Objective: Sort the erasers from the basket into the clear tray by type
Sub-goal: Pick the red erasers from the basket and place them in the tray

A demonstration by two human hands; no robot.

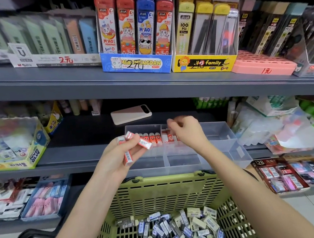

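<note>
- Red erasers (152, 137): a row stands upright in the rear-left compartment of the clear tray (236, 149) on the shelf (76, 160); more fill the next compartment to the right.
- Left grip (121, 154): clasps several of the same kind at the tray's front-left corner.
- Right grip (186, 132): fingers curled over the rear-middle compartment; blurred, contents cannot be told.
- Basket (166, 190): holds blue-grey and cream erasers (181, 228).

Both bare forearms extend from near to far. The left hand (117, 156), fingers curled, grips several red erasers (145, 143). The right hand (186, 132) hangs wrist-bent, fingers curled and blurred; any hold is indeterminate.
</note>
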